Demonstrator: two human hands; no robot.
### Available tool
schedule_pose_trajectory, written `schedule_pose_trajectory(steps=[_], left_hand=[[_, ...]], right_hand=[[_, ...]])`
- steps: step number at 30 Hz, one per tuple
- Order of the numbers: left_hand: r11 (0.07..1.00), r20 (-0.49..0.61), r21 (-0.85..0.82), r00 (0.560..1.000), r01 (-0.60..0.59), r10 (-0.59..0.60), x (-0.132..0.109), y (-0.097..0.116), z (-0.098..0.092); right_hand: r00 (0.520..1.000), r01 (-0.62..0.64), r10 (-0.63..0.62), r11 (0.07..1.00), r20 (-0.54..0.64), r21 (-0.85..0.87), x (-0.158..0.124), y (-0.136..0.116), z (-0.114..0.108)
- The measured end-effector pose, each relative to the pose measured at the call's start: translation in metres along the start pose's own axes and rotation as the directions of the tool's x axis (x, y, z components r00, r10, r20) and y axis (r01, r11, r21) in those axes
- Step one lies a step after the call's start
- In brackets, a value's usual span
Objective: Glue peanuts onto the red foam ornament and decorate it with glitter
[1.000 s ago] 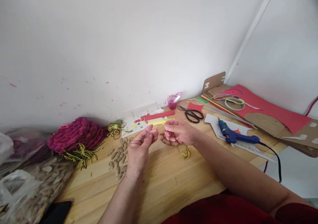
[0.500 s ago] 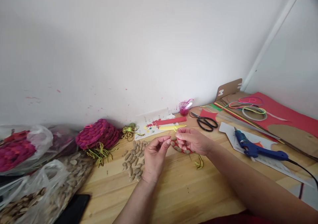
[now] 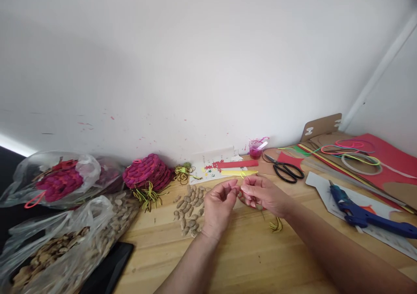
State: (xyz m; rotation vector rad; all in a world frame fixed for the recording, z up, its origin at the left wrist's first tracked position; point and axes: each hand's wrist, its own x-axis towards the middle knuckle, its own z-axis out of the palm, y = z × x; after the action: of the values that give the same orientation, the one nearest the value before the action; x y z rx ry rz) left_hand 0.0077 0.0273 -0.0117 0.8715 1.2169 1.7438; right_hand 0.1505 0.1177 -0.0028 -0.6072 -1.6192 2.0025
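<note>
My left hand [image 3: 219, 208] is closed in a pinch above the wooden table; what its fingertips hold is too small to make out. Close beside it, my right hand [image 3: 266, 195] pinches a thin neon-yellow cord [image 3: 243, 175], whose small loop sticks up above the fingers. Below both hands lies a red piece with peanuts on it, mostly hidden now. A yellow-green tassel [image 3: 276, 225] hangs out from it toward me. Loose peanuts [image 3: 189, 205] are spread on the table left of my left hand.
Black scissors [image 3: 287, 171] and a blue glue gun [image 3: 358, 216] lie to the right, near coloured cords [image 3: 353, 148] and red sheets. Behind are red and yellow strips and a cup of pink paint [image 3: 256, 148]. Purple discs [image 3: 146, 172] and plastic bags [image 3: 74, 242] stand left.
The view has turned left, so everything sits further right. My fingertips have come closer together, and the red piece beneath is more covered.
</note>
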Motion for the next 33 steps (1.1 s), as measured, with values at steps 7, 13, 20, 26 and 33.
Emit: schedule_pose_trajectory(steps=[7, 13, 20, 26, 33], left_hand=[[0.996, 0.010, -0.058, 0.997, -0.070, 0.071, 0.000, -0.001, 0.000], [0.995, -0.059, 0.052, 0.995, -0.079, 0.082, 0.001, 0.003, -0.002], [0.981, -0.074, 0.175, 0.993, -0.081, 0.095, 0.002, 0.002, -0.008], [0.939, -0.008, 0.311, 0.987, -0.148, 0.158, 0.003, -0.003, -0.013], [0.936, 0.064, 0.350, 0.996, 0.038, -0.064, 0.002, -0.023, -0.016]], right_hand=[[0.997, 0.034, -0.040, 0.996, -0.065, -0.080, -0.002, -0.002, 0.006], [0.974, 0.126, -0.142, 0.987, -0.177, -0.103, -0.002, -0.011, -0.004], [0.909, 0.222, -0.286, 0.948, -0.303, -0.229, 0.003, -0.016, -0.020], [0.793, -0.122, -0.351, 0.708, -0.498, -0.695, 0.004, -0.017, -0.050], [0.778, -0.404, -0.210, 0.555, -0.592, -0.727, -0.005, -0.016, -0.065]])
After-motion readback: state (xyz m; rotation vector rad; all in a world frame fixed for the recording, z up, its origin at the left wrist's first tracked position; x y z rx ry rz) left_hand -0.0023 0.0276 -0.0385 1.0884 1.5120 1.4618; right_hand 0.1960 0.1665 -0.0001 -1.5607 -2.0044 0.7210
